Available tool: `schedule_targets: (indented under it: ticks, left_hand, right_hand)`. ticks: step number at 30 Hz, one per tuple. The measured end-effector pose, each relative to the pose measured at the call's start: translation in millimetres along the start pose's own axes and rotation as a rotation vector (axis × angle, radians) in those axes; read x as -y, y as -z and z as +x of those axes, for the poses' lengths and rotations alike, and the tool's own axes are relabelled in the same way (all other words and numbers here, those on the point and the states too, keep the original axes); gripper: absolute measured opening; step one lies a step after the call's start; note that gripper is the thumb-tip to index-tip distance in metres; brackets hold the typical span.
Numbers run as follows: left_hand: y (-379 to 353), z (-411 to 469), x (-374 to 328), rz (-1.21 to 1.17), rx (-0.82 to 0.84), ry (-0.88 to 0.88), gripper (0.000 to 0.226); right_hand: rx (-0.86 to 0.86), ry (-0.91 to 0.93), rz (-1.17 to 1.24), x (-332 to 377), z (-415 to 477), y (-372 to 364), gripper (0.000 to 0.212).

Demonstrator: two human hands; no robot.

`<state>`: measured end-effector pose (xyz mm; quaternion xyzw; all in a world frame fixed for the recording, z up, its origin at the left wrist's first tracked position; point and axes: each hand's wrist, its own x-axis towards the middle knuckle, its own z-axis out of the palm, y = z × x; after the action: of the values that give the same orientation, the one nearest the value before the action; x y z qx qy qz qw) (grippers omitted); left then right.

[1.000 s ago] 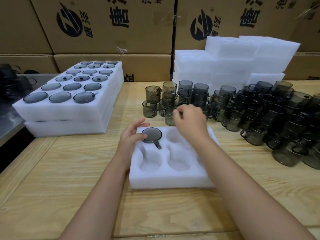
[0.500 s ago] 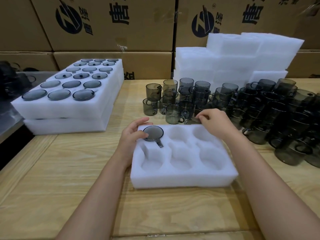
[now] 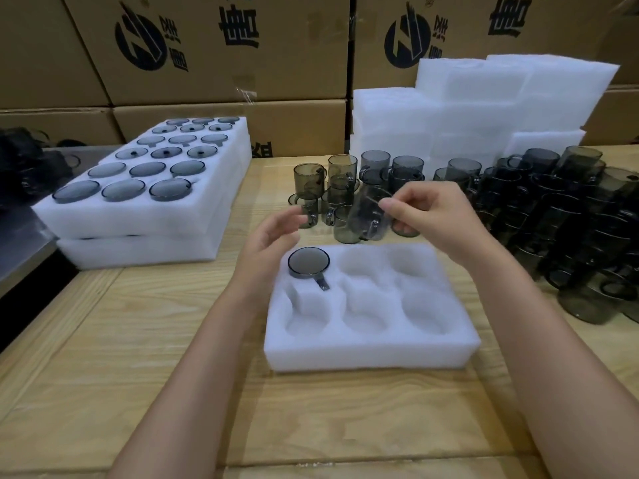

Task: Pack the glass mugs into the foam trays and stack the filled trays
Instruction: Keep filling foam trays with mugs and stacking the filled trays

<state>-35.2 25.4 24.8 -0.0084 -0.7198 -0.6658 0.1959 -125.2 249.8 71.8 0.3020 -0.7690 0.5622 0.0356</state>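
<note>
Right hand (image 3: 428,219) pinches a smoky-grey glass mug (image 3: 368,216) above the far edge of the white six-pocket foam tray (image 3: 373,354); left hand (image 3: 273,233) hovers, fingers loosely spread, empty. Second mug (image 3: 308,262) fills the far-left pocket. Pale wooden table (image 3: 138,340), brown cardboard boxes (image 3: 207,46) behind

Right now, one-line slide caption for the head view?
Right hand holds a glass mug aloft behind a six-pocket foam tray containing one packed mug; left hand hovers open.

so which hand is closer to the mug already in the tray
Left. The left hand hovers just up-left of the packed mug; the right hand is farther off to its right, holding another mug.
</note>
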Motion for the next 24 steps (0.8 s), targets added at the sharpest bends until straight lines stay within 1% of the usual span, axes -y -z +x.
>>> schedule_targets:
  ticks: [3,6,10,12,14,17,21,24]
  left_hand:
    - [-12.6,-2.3,-12.0,0.12,0.113,-0.075,0.037]
    - [-24.4,-3.2,-15.8,0.285,0.198,-0.096,0.044]
    - [-27.0,-3.9,-12.3,0.322,0.17,-0.113,0.047]
    - [-26.8,-4.7,-10.4,0.353,0.168,-0.119,0.05]
    - [-26.9,-5.4,-10.3,0.402,0.167,-0.121,0.052]
    - [-27.2,-5.3,-10.1,0.494,0.186,-0.114,0.049]
    - [-28.2,-7.3,-12.1,0.551,0.2,-0.098,0.048]
    - [-28.8,-7.9,-12.4,0.587,0.193,-0.107,0.046]
  right_hand:
    - [0.163,0.03,0.01,7.6,-1.3,-5.2,0.019]
    - [0.207,0.052,0.0,10.5,-1.2,-7.3,0.022]
    - [0.234,0.064,-0.031,8.9,-1.2,-6.1,0.024]
    - [0.24,0.04,-0.096,7.5,-0.4,-3.6,0.028]
    - [0.297,0.007,-0.167,5.4,0.8,-0.4,0.028]
    - [0.395,-0.049,-0.202,1.6,0.3,3.2,0.027]
    - [0.413,-0.057,-0.209,1.6,0.4,1.5,0.03]
    - [0.454,-0.083,-0.258,1.5,1.1,-0.8,0.039]
